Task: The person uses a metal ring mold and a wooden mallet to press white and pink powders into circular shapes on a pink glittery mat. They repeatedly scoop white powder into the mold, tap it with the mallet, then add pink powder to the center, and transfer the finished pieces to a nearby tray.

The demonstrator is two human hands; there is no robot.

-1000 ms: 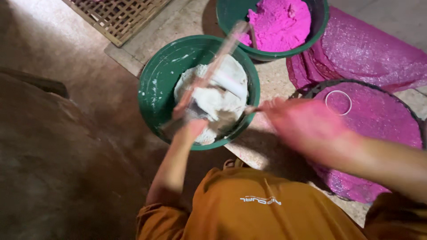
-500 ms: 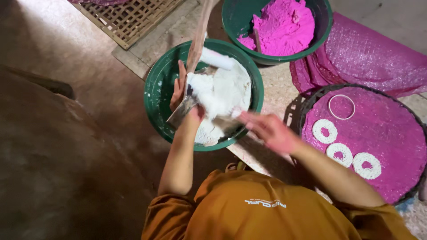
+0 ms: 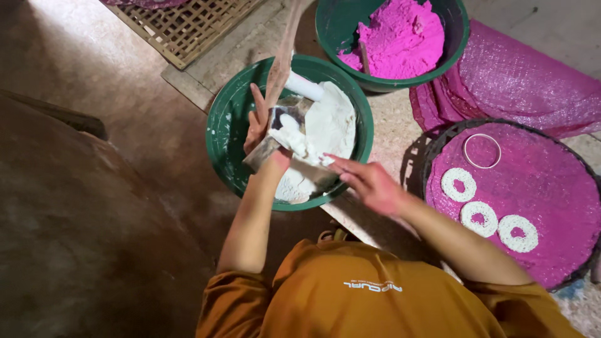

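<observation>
While your left hand (image 3: 260, 128) grips the dough-smeared paddle (image 3: 275, 134) over the green basin (image 3: 222, 134), your right hand (image 3: 369, 181), open and empty, hovers just beside the white dough (image 3: 328, 122).

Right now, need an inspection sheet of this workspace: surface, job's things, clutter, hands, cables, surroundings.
Surface: worn brown floor, pale slab under the basins.
Job's things: green basin of white paste; flat tool loaded with paste.
Clutter: second basin of pink paste; round tray lined pink, three white rings, one bare hoop.
Hands: left hand grips the tool; right hand open over the basin rim.
Cables: nothing seen.
Surroundings: woven lattice mat, pink mesh sheet.
</observation>
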